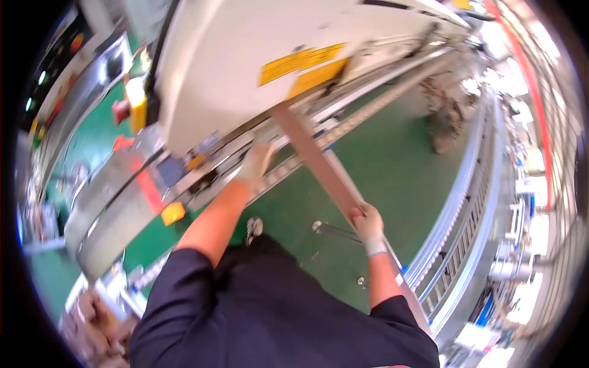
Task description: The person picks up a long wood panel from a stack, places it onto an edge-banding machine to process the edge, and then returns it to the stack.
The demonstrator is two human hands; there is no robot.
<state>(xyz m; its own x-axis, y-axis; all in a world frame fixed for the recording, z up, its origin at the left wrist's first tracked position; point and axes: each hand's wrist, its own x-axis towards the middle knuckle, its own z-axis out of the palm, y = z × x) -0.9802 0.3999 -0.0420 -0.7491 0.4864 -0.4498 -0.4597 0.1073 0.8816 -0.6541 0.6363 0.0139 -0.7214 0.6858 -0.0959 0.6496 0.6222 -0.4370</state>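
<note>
A long, narrow brown board [319,161] slants from the white machine [227,67] down toward my right side. My right hand [368,224], in a pale glove, is closed around the board's edge, with the thumb on top. The board's far end meets the machine's lower edge, below the yellow labels. My left hand [257,161], also in a pale glove, is apart from the board. Its fingers are stretched out, slightly blurred, over the machine's front rail [282,170]; whether they touch it I cannot tell. Nothing shows in that hand.
A curved-looking roller conveyor [457,245] runs along the right. At the left are a red emergency-stop button [121,111], a yellow block [173,213] and a grey metal cover [116,214]. Brown scraps [445,119] lie farther off. Green floor [392,165] shows between machine and conveyor.
</note>
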